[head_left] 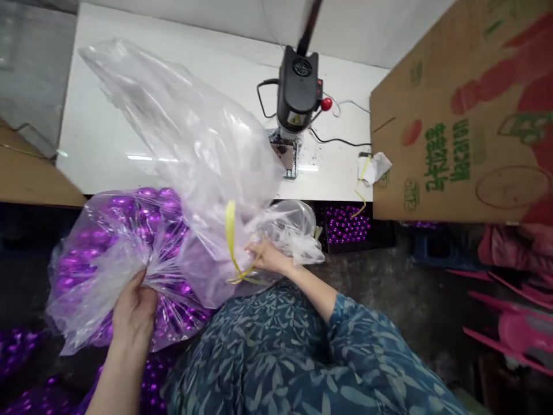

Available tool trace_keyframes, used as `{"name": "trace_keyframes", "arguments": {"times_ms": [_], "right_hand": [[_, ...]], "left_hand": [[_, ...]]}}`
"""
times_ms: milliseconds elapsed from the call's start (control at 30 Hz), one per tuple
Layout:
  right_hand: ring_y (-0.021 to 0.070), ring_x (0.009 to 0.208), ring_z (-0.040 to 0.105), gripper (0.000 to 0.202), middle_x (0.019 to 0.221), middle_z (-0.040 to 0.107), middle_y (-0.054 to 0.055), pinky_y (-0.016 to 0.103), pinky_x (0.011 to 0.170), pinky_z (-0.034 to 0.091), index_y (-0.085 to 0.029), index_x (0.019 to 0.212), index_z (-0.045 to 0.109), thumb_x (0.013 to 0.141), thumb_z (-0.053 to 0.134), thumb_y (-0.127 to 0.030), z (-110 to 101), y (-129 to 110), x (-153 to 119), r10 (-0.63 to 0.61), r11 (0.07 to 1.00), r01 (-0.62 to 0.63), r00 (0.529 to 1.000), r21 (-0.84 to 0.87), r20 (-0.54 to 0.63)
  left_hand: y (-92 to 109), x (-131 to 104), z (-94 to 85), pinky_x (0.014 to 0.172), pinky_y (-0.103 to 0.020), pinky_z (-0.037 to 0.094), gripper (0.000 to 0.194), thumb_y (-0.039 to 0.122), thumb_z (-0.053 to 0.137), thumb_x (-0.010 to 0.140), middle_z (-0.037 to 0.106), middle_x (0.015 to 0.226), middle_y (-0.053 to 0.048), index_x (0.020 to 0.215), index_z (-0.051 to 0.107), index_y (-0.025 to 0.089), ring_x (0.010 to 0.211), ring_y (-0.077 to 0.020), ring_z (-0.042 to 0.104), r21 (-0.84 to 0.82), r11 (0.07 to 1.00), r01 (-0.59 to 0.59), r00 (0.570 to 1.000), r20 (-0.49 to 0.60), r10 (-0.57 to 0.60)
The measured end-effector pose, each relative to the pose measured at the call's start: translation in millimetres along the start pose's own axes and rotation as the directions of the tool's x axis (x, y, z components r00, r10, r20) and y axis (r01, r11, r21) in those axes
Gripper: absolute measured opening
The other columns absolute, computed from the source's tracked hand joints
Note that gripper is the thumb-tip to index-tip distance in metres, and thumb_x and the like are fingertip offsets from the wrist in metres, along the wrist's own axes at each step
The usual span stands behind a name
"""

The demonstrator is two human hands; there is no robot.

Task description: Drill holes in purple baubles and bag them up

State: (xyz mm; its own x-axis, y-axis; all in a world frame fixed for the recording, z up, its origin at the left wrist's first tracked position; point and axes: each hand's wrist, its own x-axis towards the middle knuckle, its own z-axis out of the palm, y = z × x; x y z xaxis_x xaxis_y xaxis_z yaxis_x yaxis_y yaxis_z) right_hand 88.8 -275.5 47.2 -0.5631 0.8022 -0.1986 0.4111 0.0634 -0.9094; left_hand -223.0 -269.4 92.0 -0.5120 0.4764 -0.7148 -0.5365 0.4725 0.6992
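Note:
A clear plastic bag (86,259) full of shiny purple balls hangs at the table's front edge on the left. My left hand (135,305) is closed around its gathered neck, where the film bunches into folds. My right hand (268,257) is closed on another clear plastic bag (228,155), which spreads back over the table and looks free of balls. A yellow strip (230,230), looped like a tie, hangs beside my right fingers. Whether those fingers also pinch the strip I cannot tell.
A black machine (298,92) with a red-knobbed lever stands on the white table (103,29). To the right is a large cardboard box (415,138). Under the table edge sits a dark bin of purple beads (348,225). Pink stools (518,331) stand at far right.

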Motion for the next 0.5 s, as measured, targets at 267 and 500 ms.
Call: {"name": "trace_keyframes", "arguments": {"times_ms": [267, 500], "right_hand": [[0.0178, 0.074, 0.061, 0.012, 0.079, 0.07, 0.008, 0.025, 0.073, 0.044, -0.014, 0.085, 0.071, 0.075, 0.065, -0.013, 46, 110, -215, 0.678, 0.708, -0.686, 0.727, -0.166, -0.113], [0.0238, 0.072, 0.061, 0.004, 0.074, 0.066, 0.011, 0.031, 0.067, 0.044, -0.018, 0.077, 0.065, 0.074, 0.063, -0.016, 70, 151, -339, 0.836, 0.444, -0.891, 0.45, -0.096, -0.313]], "left_hand": [[8, -22, 14.1, 0.114, -0.024, 0.041, 0.03, -0.002, 0.042, 0.091, 0.074, 0.078, 0.001, 0.09, 0.068, 0.014, 0.102, -0.0081, 0.07, 0.01, 0.999, 0.032, 0.999, -0.024, -0.031], [5, -16, 15.3, 0.111, -0.023, 0.046, 0.028, -0.002, 0.047, 0.086, 0.075, 0.083, 0.0, 0.092, 0.069, 0.015, 0.112, -0.0108, 0.067, 0.064, 0.998, -0.012, 0.999, -0.034, 0.014]]}}
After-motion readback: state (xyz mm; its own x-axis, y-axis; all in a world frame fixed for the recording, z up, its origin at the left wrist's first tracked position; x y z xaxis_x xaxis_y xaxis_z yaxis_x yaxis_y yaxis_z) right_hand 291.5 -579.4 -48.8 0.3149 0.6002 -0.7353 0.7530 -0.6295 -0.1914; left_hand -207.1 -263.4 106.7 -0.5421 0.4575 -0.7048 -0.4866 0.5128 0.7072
